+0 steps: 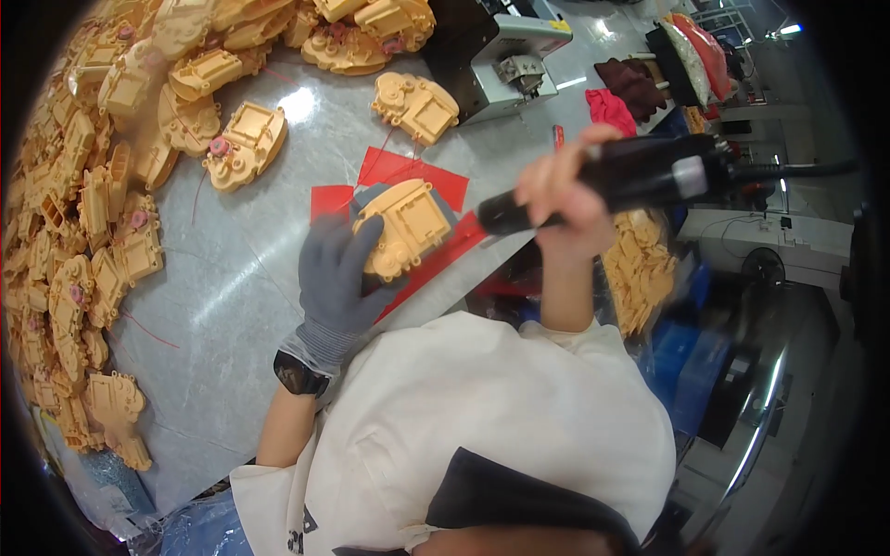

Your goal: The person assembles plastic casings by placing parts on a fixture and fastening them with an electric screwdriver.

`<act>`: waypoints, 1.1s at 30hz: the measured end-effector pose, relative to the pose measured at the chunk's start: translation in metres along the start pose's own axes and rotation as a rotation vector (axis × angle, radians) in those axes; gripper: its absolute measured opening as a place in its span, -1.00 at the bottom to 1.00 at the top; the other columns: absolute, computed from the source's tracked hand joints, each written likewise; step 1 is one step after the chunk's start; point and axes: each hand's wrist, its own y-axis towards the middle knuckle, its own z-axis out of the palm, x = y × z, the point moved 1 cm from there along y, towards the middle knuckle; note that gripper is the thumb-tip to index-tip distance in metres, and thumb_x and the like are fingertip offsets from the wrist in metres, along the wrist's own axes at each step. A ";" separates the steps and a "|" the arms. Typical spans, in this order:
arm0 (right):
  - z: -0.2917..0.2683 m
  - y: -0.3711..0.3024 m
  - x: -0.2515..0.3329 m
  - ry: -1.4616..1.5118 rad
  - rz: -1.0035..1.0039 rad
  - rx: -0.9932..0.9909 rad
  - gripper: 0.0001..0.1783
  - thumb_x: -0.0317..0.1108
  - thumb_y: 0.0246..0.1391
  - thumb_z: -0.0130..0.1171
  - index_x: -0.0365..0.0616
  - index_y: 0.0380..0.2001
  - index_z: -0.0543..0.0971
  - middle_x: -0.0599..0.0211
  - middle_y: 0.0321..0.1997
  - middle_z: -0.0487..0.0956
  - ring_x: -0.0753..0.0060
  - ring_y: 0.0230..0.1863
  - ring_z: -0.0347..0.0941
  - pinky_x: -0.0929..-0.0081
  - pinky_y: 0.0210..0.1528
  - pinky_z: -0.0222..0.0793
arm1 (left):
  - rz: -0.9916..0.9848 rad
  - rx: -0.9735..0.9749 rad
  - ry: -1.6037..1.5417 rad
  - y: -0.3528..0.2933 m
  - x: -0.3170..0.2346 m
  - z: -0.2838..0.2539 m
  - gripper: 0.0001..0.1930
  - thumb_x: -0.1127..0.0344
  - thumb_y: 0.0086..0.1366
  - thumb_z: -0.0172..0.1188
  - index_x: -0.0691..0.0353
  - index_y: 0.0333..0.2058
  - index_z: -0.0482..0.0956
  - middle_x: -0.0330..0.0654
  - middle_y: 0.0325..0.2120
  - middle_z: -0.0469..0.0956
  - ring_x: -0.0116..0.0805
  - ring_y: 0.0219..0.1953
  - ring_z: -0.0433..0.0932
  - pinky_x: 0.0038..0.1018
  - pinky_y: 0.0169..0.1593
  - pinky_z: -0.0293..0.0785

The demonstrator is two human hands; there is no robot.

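My left hand point(336, 271), in a grey knit glove, grips a pale yellow plastic housing point(408, 229) over the table, with the recessed frame on its face turned up. Bare and slightly blurred, my right hand point(567, 190) is wrapped round a black electric screwdriver point(649, 174) with a cord at its back end. The tool lies nearly level, its nose pointing left toward the housing but apart from it. Under the housing are red sheets point(443, 185) on the tabletop. Another yellow housing point(415, 107) rests just beyond them.
Heaped yellow housings point(65, 269) cover the left and far left of the grey table point(222, 371). One housing with a pink part point(245, 148) lies apart from the heap. A grey machine point(519, 65) stands at the far edge. Right of me, a bag point(638, 269) holds more yellow parts.
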 end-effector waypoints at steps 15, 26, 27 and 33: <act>-0.044 0.059 -0.003 -0.188 -0.080 -0.239 -0.60 -0.62 -0.19 0.05 -0.26 -0.18 0.31 0.33 -0.66 0.36 0.43 -0.70 0.31 0.44 -0.49 0.32 | -0.035 -0.023 -0.033 0.011 -0.004 -0.004 -0.16 0.28 -0.29 0.45 0.22 0.08 0.32 0.01 -0.04 0.37 0.02 -0.01 0.38 -0.22 0.02 0.36; 0.066 -0.014 0.007 0.079 -0.028 0.476 -0.45 -0.73 -0.16 0.08 -0.12 -0.11 0.14 0.28 -0.54 0.41 0.44 -0.61 0.34 0.43 -0.52 0.30 | -0.057 -0.034 -0.075 0.002 0.001 0.000 -0.20 0.21 -0.24 0.43 0.13 0.07 0.32 -0.09 -0.03 0.35 -0.03 0.01 0.32 -0.18 0.10 0.27; 0.070 -0.019 0.002 0.083 -0.021 0.485 -0.45 -0.73 -0.16 0.08 -0.12 -0.11 0.14 0.28 -0.54 0.41 0.44 -0.61 0.34 0.43 -0.52 0.30 | -0.066 -0.042 -0.074 0.001 0.002 0.001 -0.20 0.21 -0.24 0.43 0.13 0.07 0.32 -0.09 -0.03 0.35 -0.03 0.01 0.32 -0.18 0.10 0.27; 0.075 -0.032 -0.017 -0.299 0.124 0.342 -0.54 -0.59 -0.14 0.13 -0.03 -0.21 0.17 0.32 -0.63 0.36 0.42 -0.65 0.28 0.39 -0.47 0.30 | -0.050 -0.081 -0.119 0.001 0.004 -0.003 -0.23 0.17 -0.22 0.43 0.13 0.05 0.35 -0.11 -0.13 0.42 -0.06 -0.06 0.38 -0.19 0.10 0.29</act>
